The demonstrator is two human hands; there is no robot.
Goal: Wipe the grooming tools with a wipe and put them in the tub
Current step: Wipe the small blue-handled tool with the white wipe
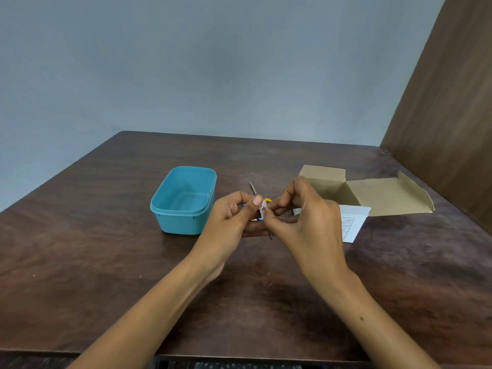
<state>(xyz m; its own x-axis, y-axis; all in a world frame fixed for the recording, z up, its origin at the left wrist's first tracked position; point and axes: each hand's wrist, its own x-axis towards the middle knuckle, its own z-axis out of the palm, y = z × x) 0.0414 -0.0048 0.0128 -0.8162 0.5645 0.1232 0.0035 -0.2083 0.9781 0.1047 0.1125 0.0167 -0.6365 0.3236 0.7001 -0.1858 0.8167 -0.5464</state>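
A teal plastic tub (183, 201) stands open on the dark wooden table (106, 249), left of my hands, with nothing visible inside. My left hand (231, 217) pinches a thin dark metal grooming tool (253, 189) whose ends stick out above and below my fingers. My right hand (306, 217) presses a small white wipe (263, 209) against the tool's middle. A bit of yellow (267, 200) and a bit of blue show behind my fingers; what they belong to is hidden.
An opened brown cardboard box (372, 193) with its flap folded out lies at the right, a white printed sheet (351, 222) in front of it. A brown wooden panel (447, 115) rises along the table's right edge. A grey wall stands behind.
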